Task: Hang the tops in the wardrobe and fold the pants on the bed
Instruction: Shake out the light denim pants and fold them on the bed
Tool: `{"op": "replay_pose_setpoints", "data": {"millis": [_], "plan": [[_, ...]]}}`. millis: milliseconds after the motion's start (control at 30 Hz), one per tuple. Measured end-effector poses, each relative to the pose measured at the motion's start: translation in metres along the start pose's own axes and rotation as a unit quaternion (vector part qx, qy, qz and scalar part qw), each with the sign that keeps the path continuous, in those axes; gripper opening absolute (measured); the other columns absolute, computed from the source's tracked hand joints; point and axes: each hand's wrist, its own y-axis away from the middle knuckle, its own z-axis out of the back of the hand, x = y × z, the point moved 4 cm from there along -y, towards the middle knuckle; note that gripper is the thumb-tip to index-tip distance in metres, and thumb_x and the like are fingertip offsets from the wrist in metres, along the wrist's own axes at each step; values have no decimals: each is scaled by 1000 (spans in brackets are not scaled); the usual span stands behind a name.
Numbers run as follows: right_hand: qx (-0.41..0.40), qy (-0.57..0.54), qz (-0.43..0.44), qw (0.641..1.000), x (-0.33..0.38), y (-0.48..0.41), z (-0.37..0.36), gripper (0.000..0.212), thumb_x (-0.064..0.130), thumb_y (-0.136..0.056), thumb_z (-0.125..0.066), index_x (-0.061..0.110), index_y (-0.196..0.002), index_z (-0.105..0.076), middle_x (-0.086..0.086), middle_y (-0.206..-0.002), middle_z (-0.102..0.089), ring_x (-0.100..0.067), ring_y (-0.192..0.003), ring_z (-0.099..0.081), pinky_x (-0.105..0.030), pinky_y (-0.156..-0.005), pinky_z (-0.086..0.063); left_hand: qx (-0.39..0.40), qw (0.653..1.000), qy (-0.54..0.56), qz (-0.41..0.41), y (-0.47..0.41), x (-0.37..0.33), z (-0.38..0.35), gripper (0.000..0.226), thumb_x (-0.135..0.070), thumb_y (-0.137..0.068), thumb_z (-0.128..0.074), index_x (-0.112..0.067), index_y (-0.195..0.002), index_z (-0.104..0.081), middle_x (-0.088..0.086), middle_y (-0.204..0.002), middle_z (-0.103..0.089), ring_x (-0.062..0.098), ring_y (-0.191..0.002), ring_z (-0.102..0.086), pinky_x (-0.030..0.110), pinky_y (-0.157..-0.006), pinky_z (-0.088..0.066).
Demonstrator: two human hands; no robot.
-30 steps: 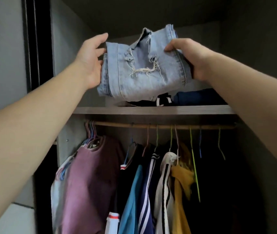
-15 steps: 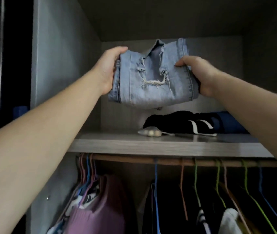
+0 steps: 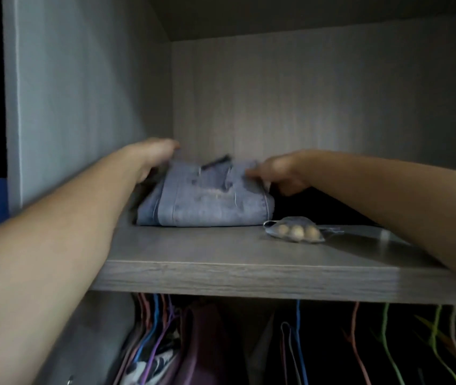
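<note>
Pale-blue ripped denim pants point(image 3: 207, 202), folded into a thick bundle, lie flat on the grey wood-grain shelf point(image 3: 221, 270) of the wardrobe, between the two hands. The left hand point(image 3: 154, 159) sits at the bundle's far left corner. It is blurred and its fingers are hidden by cloth, so I cannot tell whether it grips or only touches. The right hand point(image 3: 279, 175) is at the upper right edge, thumb on top of the denim and fingers curled under, which reads as a pinch.

Just below the right hand, nearer the shelf front, is a small clear pouch of round beige balls point(image 3: 295, 232). Under the right wrist are dark folded clothes point(image 3: 321, 207), close to the denim; it is too dark to say if they touch. Beneath both forearms hang coloured wire hangers point(image 3: 297, 326) and a purple top point(image 3: 204, 343).

My read of the step: stowing one folded pair, with placement about done. The next move calls for both hands to let go and draw straight back without pulling the top fold open or knocking the pouch.
</note>
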Motion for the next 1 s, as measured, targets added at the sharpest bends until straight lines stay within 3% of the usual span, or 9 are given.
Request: {"op": "replay_pose_setpoints", "data": {"millis": [67,200,333,400,467,633,767,867,1000], "plan": [[23,116,-36,992,-6,2,-4,29,33,-105,-49,7,-115,-57,-19,-141,-53,-34,-126,-56,-45,-106,-47,1,996,-82,29,-6,14,0,41,-33,-101,-47,-16,-138,-51,14,-129,-55,31,-107,-58,48,-96,-48],[28,226,17,974,14,14,-3,62,36,-98,-61,18,-151,-36,-6,-155,-35,-31,-120,-53,-41,-100,-50,49,994,-94,14,0,14,-6,48,-38,-95,-58,-20,-139,-50,4,-136,-52,22,-123,-47,47,-100,-47],[70,286,52,954,13,21,-6,54,32,-89,-69,24,-140,-53,0,-138,-55,-24,-120,-58,-42,-105,-49,266,942,-203,31,20,28,-21,80,-30,-70,-79,-24,-144,-48,-2,-139,-53,17,-131,-47,39,-114,-36],[111,301,59,945,6,23,-10,47,20,-88,-69,21,-134,-59,-4,-131,-63,-21,-117,-62,-40,-106,-49,328,913,-241,38,26,35,-26,76,-14,-73,-78,-19,-142,-48,2,-135,-60,20,-126,-56,39,-112,-40],[97,356,91,925,4,24,-11,54,17,-91,-68,22,-142,-53,-2,-136,-60,-19,-120,-59,-37,-109,-46,328,907,-264,28,23,37,-28,61,-3,-83,-72,-18,-138,-51,6,-133,-62,23,-125,-57,42,-112,-41],[43,487,142,860,8,21,-21,68,37,-99,-60,17,-156,-30,-5,-153,-44,-23,-135,-47,-36,-116,-34,241,848,-472,-31,16,26,-28,68,-14,-88,-73,-22,-148,-41,2,-143,-52,22,-130,-50,39,-111,-40],[-23,442,129,888,18,29,7,73,50,-98,-56,22,-158,-25,-4,-162,-29,-24,-147,-33,-40,-121,-25,185,884,-428,-40,23,15,-24,78,3,-87,-62,-22,-154,-31,10,-156,-34,26,-141,-37,31,-110,-38],[-155,407,164,885,22,49,43,64,45,-103,-47,19,-157,-27,-12,-161,-30,-31,-145,-33,-38,-118,-28,17,914,-375,-152,31,-11,-16,66,2,-91,-45,-16,-153,-32,15,-160,-26,31,-146,-26,36,-117,-28],[-298,424,189,834,14,89,71,61,44,-104,-43,19,-157,-26,-16,-162,-25,-36,-147,-28,-46,-118,-29,-159,872,-376,-271,61,-39,-17,67,-21,-95,-47,-22,-156,-21,13,-165,-8,32,-151,-7,57,-116,-19]]}}
